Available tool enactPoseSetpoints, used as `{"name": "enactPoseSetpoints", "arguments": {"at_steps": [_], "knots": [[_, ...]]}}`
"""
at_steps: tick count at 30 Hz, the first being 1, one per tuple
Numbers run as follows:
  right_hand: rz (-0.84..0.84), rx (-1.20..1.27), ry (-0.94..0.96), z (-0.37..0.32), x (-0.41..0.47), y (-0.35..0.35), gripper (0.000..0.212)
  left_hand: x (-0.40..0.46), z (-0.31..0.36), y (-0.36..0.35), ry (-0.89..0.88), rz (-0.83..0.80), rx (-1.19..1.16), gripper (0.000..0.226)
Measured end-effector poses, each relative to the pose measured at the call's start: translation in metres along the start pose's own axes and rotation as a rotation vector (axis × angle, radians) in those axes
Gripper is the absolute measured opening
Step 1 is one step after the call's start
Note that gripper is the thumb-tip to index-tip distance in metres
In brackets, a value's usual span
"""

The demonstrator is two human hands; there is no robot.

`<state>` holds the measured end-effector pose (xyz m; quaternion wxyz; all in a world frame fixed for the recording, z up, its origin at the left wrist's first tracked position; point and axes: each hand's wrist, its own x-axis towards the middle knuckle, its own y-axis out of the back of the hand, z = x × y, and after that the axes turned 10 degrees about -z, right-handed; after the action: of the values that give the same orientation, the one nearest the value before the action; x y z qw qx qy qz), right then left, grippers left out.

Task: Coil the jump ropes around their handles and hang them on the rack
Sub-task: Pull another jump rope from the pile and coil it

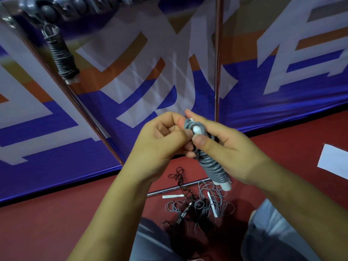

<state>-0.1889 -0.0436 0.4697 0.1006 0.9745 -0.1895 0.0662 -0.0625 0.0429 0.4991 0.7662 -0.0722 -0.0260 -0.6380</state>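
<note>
A grey jump rope [211, 166] is coiled tightly round its white handles, and I hold it in front of me. My right hand [224, 146] grips the middle of the bundle, thumb near its top end. My left hand [160, 136] pinches the rope's end at the top of the bundle. A black rope coiled on its handles [63, 57] hangs from the rack's top bar [79, 6] at upper left. Loose grey and black ropes with white handles [199, 204] lie tangled on the red floor below my hands.
The rack's metal poles [217, 59] stand before a purple, orange and white banner [131, 76]. A base bar [175, 188] of the rack lies on the floor. A white sheet [333, 159] lies at right. My knees [278, 234] are at the bottom.
</note>
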Motion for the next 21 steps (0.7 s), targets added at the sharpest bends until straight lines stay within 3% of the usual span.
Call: {"name": "enactPoseSetpoints", "arguments": {"at_steps": [3, 11, 15, 17, 21], "knots": [[0.045, 0.008, 0.04, -0.0007, -0.0011, -0.0022, 0.046, 0.0019, 0.0004, -0.0047, -0.008, 0.088, 0.035, 0.004], [0.11, -0.024, 0.11, 0.0032, -0.0034, -0.0061, 0.044, -0.0045, -0.004, -0.0099, -0.17, 0.294, 0.462, 0.012], [0.126, -0.092, 0.114, -0.001, -0.0031, -0.0073, 0.044, -0.0051, -0.0076, -0.0104, -0.153, 0.327, 0.42, 0.003], [0.157, -0.146, 0.124, -0.0029, -0.0034, -0.0089, 0.046, -0.0056, -0.0078, -0.0093, -0.16, 0.306, 0.4, 0.009], [0.217, -0.163, 0.133, -0.0031, -0.0037, -0.0103, 0.049, -0.0079, -0.0089, -0.0011, -0.21, 0.092, 0.244, 0.007]]}}
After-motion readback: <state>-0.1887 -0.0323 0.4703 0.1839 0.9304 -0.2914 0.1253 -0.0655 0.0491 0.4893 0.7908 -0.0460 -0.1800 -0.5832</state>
